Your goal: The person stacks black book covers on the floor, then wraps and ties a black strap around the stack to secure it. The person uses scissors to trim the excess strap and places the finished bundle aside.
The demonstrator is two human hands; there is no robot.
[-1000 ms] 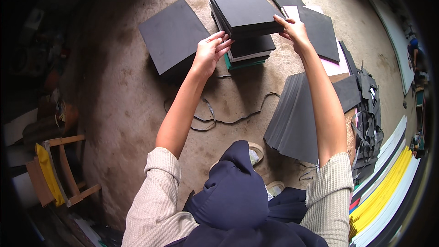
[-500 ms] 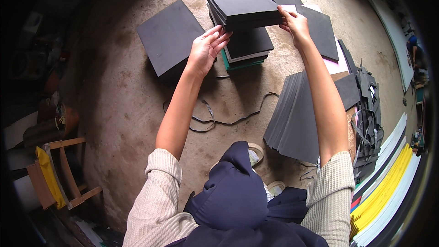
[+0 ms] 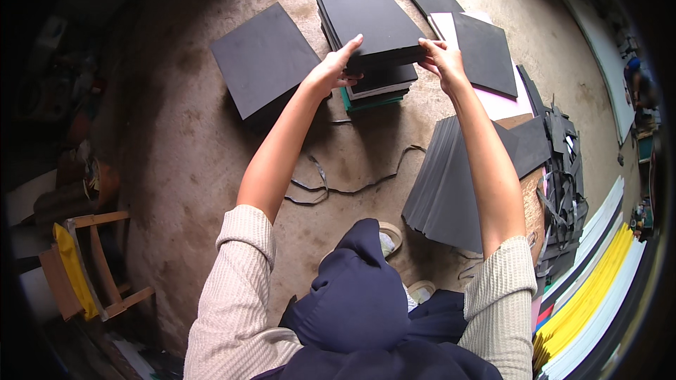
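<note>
A stack of black foam-like sheets [image 3: 367, 17] lies on a pile of other sheets, which shows white and green edges [image 3: 377, 101] below it. My left hand [image 3: 334, 70] grips the near left corner of the black stack, thumb on top and fingers partly hidden beneath. At the near right corner, my right hand [image 3: 443, 65] pinches the same stack between thumb and fingers. Left of it stands another black stack [image 3: 264, 56], apart from my hands.
Fanned dark grey sheets [image 3: 447, 183] lean beneath my right forearm. More black sheets [image 3: 486, 53] rest on pink-white ones at the right, near a heap of black strips [image 3: 563, 169]. A thin dark strap [image 3: 352, 188] curls across the concrete floor. A wooden frame [image 3: 105, 267] stands at left.
The near edge of the held stack has come down and nearer to me, covering more of the pile below. My left thumb has moved onto its top; both hands have shifted slightly nearer.
</note>
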